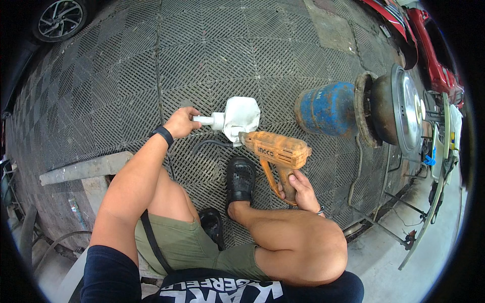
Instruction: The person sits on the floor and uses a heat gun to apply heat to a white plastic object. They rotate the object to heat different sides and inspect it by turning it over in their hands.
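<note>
My left hand is closed on the narrow neck of a white plastic reservoir, which has a flat, many-sided body. I hold it out over the floor in front of my feet. In my right hand is the grip of a worn orange heat gun. Its metal nozzle points left at the lower edge of the reservoir, touching it or very close. A short black hose shows just below the reservoir; whether it joins on is unclear.
A blue gas cylinder lies or stands at the right, beside a lidded metal pot. Behind them are a metal rack and red car panels. A car wheel is at the far left. Black rubber matting covers the floor.
</note>
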`<state>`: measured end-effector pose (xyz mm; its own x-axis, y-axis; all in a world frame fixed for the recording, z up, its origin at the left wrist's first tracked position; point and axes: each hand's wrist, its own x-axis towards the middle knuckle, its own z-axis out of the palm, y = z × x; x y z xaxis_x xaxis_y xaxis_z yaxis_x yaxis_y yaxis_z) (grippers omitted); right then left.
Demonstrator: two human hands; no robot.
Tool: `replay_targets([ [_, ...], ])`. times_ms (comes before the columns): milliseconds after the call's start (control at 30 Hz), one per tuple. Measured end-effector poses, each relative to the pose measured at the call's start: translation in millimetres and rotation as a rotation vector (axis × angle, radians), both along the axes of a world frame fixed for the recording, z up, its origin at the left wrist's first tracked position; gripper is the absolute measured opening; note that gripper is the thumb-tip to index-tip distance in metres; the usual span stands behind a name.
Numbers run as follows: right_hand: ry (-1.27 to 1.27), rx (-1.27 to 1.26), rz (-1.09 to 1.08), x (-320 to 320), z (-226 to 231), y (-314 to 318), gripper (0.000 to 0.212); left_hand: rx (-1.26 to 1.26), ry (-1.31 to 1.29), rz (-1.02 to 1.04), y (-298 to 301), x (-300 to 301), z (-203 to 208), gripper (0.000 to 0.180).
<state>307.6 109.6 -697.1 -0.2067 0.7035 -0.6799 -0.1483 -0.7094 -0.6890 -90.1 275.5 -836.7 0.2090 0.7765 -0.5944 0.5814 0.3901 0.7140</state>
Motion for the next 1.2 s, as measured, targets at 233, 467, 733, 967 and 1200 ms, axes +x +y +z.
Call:
replay_targets([
  [233,-0.064,-0.021,-0.033,6.1,-5.5,-1.9,0.048,-0.033,0.027,-0.009,2.0,2.6,7.3,0.041],
  [467,-0.084,0.023,-0.033,14.6,-12.6,1.4,0.047,-0.043,0.005,0.0,3.1,0.5,4.4,0.044],
  [733,-0.132,0.056,-0.048,23.1,-18.5,10.1,0.05,-0.026,0.013,-0.001,4.0,-2.0,1.9,0.042],
  [967,-0.185,0.092,-0.123,18.7,-19.0,16.7,0.047,-0.033,-0.013,0.008,3.0,-2.5,-3.5,0.042],
  [1200,-0.144,0.152,-0.09,7.9,-9.2,25.5,0.044,-0.054,-0.029,0.014,1.0,-0.3,8.6,0.04],
])
